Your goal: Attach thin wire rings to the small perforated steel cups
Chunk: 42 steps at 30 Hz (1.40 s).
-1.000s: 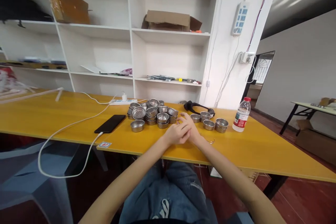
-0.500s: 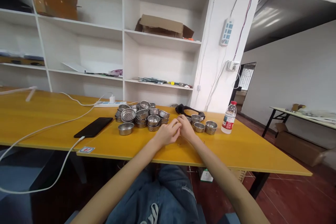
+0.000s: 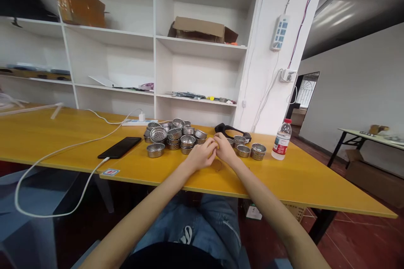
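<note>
My left hand [image 3: 201,155] and my right hand [image 3: 224,149] meet above the table near its front edge, fingertips bent and pressed together. Whatever they pinch, if anything, is too small or hidden to make out. Just below the hands, a thin curved wire-like piece [image 3: 218,167] shows against the tabletop. Left of my left hand is a heap of small round metal cups with perforated bottoms [image 3: 174,134]; one cup [image 3: 155,150] sits in front of it. Past my right hand stand a few more such cups [image 3: 243,151], two of them stacked [image 3: 258,151].
A black strap-like frame [image 3: 232,130] lies behind the hands. A red-capped plastic bottle [image 3: 282,141] stands at the right. On the left are a black phone [image 3: 120,147] with a white cable [image 3: 78,199] and a power strip [image 3: 132,122]. White shelves [image 3: 202,42] rise behind the yellow table [image 3: 303,176].
The camera view has shifted slightly, so the table and its contents appear a little further right. Both hands stay joined with fingers pressed together; the cups stay in place.
</note>
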Each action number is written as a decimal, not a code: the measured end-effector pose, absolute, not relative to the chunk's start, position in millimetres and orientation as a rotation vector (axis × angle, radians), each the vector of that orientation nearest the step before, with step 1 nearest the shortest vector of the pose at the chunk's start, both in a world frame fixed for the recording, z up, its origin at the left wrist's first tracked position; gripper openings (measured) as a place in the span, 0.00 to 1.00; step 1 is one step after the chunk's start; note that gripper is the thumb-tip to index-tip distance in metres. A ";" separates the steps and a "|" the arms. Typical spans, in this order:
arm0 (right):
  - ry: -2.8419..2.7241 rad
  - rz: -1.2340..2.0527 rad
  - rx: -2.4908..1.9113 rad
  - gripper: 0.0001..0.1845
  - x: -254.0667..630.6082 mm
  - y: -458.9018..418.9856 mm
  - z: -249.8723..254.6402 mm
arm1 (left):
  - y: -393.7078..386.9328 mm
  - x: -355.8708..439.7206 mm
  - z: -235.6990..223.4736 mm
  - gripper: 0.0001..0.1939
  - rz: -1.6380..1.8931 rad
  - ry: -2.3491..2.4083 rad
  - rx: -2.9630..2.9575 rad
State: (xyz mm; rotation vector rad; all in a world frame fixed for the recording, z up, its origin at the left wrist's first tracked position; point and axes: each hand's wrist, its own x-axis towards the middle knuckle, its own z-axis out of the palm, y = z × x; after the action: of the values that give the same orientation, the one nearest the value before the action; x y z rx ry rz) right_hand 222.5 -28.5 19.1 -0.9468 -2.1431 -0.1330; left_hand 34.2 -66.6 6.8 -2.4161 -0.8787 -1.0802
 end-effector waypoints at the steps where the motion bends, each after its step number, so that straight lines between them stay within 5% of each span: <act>1: -2.148 -0.139 -0.946 0.10 222.0 -27.8 18.8 | -66.0 34.0 6.3 0.11 -1.065 -0.887 -2.426; 13: -2.264 -0.298 -1.211 0.09 223.5 -33.8 22.0 | -68.1 35.8 4.1 0.13 -0.872 -1.031 -2.557; 31: -2.310 -0.095 -1.233 0.13 222.2 -28.0 15.6 | -68.2 35.8 10.4 0.13 -0.757 -1.117 -2.624; 42: -2.347 -0.242 -1.460 0.04 219.8 -38.2 25.3 | -68.9 37.3 11.3 0.14 -0.634 -1.144 -2.603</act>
State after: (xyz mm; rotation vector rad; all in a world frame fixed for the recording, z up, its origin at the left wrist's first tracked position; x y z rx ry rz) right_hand 219.8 -38.2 25.3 -1.4596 -2.3467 -0.2425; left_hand 37.3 -68.9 11.3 -2.6030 -1.1445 -0.6336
